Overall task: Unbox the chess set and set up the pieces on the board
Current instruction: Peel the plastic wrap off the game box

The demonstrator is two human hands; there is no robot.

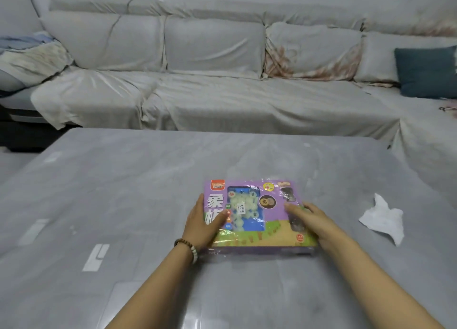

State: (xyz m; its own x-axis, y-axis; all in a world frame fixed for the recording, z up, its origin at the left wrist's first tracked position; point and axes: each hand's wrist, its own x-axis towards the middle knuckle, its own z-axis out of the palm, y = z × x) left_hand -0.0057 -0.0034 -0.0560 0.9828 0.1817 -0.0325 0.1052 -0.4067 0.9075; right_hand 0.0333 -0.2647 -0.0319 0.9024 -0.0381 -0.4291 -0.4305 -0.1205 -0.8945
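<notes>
A purple chess set box (257, 219), wrapped in shiny clear film, lies flat on the grey table (123, 205) in front of me. Pale round pieces show through a blue window in its lid. My left hand (201, 223) lies against the box's left edge, with the thumb stretched across the lid. My right hand (311, 218) rests on the right part of the lid, fingers fairly straight and pointing left. Neither hand has the box lifted off the table. No board or loose pieces are in sight.
A crumpled white paper (384, 219) lies on the table to the right of the box. Behind the table stands a long sofa (222, 93) under a pale cover, with a dark blue cushion (425, 72) at its right end.
</notes>
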